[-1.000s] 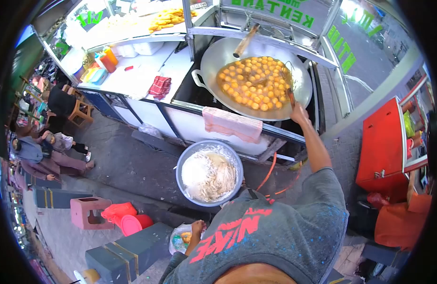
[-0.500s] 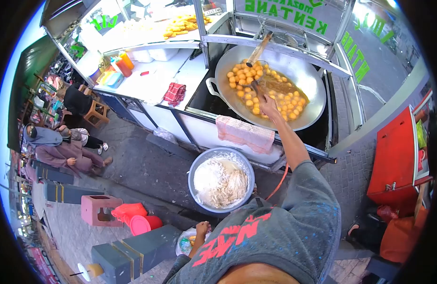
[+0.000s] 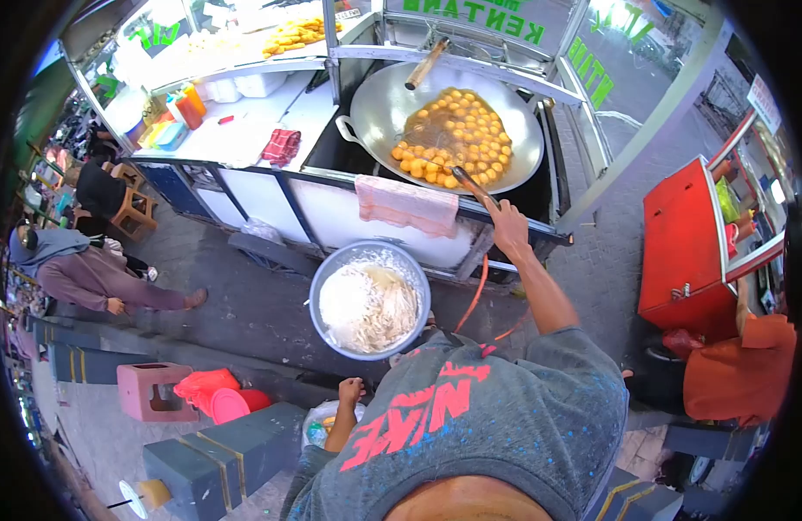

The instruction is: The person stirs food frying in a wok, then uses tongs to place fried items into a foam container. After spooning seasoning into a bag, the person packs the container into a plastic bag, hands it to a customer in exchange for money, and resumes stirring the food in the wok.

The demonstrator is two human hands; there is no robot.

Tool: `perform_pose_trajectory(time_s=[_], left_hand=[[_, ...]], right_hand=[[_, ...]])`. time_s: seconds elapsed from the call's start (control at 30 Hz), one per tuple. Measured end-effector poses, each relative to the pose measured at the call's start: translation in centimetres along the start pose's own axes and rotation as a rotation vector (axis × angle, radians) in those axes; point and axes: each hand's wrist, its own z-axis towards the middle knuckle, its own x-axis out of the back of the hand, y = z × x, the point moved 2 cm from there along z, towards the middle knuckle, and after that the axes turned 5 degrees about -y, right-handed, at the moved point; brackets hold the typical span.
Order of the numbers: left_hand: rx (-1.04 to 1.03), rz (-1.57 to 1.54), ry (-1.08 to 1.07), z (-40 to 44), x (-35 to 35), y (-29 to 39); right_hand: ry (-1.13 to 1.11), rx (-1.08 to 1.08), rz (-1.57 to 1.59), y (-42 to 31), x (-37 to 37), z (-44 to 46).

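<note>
My right hand (image 3: 508, 227) is closed around the wooden handle of a frying utensil (image 3: 472, 187) at the near rim of a large metal wok (image 3: 375, 113). The utensil's working end lies among golden fried balls (image 3: 463, 130) floating in bubbling oil, so its shape is hidden. My left hand (image 3: 352, 390) hangs low beside my body with its fingers curled, and nothing shows in them. Just below it is a plastic bag (image 3: 318, 425). A second wooden-handled tool (image 3: 428, 64) rests across the wok's far side.
A grey-blue basin (image 3: 314, 300) of white floury strips stands on the ground before me. A pink cloth (image 3: 405, 207) hangs on the cart's edge. Sauce bottles (image 3: 188, 108) and a red checked cloth (image 3: 282, 148) lie on the counter. A person (image 3: 79, 269) is at the left, another (image 3: 735, 369) at the right.
My right hand has drawn the utensil back from the middle of the wok to its near rim. The balls have shifted and spread. The view has turned, and the person at left has moved.
</note>
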Motion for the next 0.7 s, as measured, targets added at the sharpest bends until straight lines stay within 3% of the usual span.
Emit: perform_pose_trajectory(time_s=[0.17, 0.4, 0.57, 0.7], left_hand=[[0.006, 0.101, -0.017, 0.4, -0.8, -2.6], [-0.019, 0.133, -0.021, -0.8, -2.6, 0.5], [-0.082, 0.029, -0.012, -1.4, -3.8, 0.6], [-0.076, 0.006, 0.057, -2.7, -4.9, 1.4]], right_hand=[[0.094, -0.203, 0.152, 1.7, 2.3, -4.7], [0.283, -0.256, 0.504, 1.6, 2.0, -6.3], [0.452, -0.149, 0.651, 2.3, 3.9, -1.3], [0.559, -0.099, 0.818, 3.6, 7.2, 8.9]])
